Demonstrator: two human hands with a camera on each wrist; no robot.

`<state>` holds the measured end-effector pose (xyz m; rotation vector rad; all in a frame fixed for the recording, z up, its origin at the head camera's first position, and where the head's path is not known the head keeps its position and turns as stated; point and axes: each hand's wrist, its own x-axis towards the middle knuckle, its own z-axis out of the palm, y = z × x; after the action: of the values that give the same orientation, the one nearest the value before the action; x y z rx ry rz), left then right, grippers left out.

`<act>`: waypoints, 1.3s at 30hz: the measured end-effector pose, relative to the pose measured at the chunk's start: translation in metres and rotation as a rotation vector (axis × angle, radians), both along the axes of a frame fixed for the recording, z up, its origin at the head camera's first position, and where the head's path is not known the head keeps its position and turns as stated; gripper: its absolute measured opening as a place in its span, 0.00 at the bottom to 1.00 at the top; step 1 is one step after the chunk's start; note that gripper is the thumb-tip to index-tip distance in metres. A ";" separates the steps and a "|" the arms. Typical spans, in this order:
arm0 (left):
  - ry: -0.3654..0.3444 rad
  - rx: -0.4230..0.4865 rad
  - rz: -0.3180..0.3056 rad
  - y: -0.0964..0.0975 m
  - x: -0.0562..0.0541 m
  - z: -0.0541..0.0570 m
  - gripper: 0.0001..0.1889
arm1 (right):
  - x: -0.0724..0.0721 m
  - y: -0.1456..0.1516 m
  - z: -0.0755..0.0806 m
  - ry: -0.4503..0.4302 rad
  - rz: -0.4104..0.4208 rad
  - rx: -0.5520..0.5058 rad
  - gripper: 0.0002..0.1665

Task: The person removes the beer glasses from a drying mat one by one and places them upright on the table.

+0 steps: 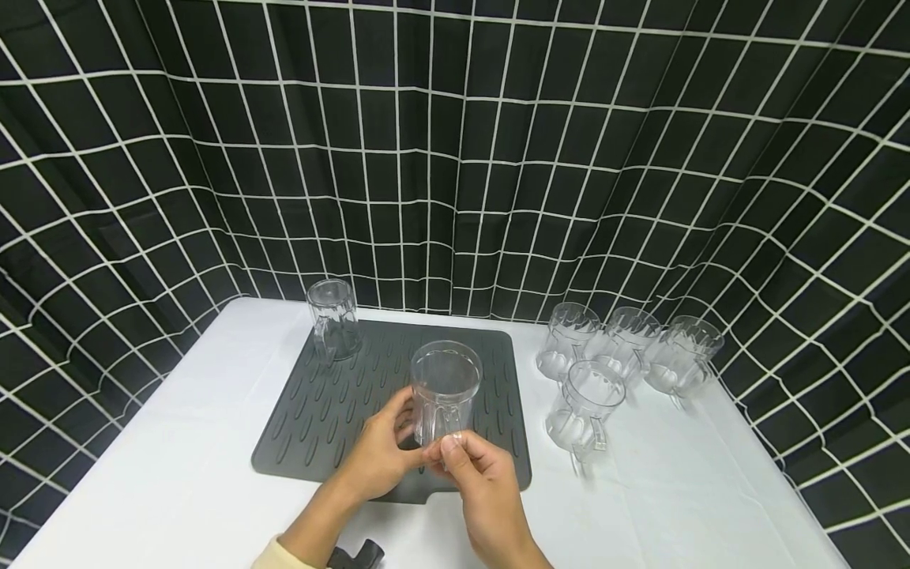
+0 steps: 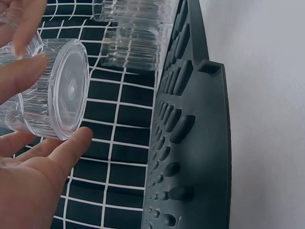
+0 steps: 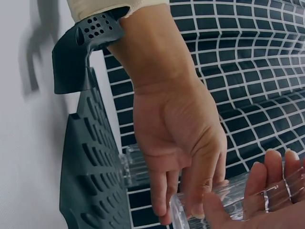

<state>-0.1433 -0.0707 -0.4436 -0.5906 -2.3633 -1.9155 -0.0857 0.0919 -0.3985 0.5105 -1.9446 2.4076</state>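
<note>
A clear ribbed mug (image 1: pixel 446 395) is held upright, its mouth up, over the dark drying mat (image 1: pixel 306 450). My left hand (image 1: pixel 377 458) holds it from the left, with thumb and fingers on either side. In the left wrist view the mug's round base (image 2: pixel 71 90) hangs apart from the mat, the left fingertips right by its edge. At the near side, my right hand (image 1: pixel 490 490) pinches the handle between thumb and fingers. The right wrist view shows both hands meeting at the mug, with the right hand (image 3: pixel 271 205) covering part of it.
Another clear mug (image 1: pixel 334 320) stands on the mat's far left corner. Right of the mat, several clear mugs stand on the white table (image 1: pixel 675 482), the nearest mug (image 1: pixel 586 407) close to the mat. A black gridded curtain (image 1: pixel 455 158) rises behind and at both sides.
</note>
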 end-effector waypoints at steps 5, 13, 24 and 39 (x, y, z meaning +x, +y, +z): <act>-0.006 -0.017 -0.010 -0.002 0.000 0.001 0.47 | 0.000 -0.001 0.001 0.014 -0.045 0.054 0.16; -0.003 -0.031 -0.006 -0.003 0.000 0.000 0.47 | 0.000 0.001 -0.001 0.057 -0.085 0.084 0.15; 0.075 -0.023 0.018 -0.008 0.000 0.003 0.46 | -0.004 0.014 0.007 0.189 -0.126 0.021 0.10; 0.249 -0.060 0.167 -0.057 0.001 0.011 0.44 | -0.009 0.049 0.032 0.266 -0.192 -0.036 0.09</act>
<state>-0.1425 -0.1277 -0.4327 -0.5770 -2.2420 -1.6060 -0.0942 0.1407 -0.3670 0.5798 -1.7501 2.1323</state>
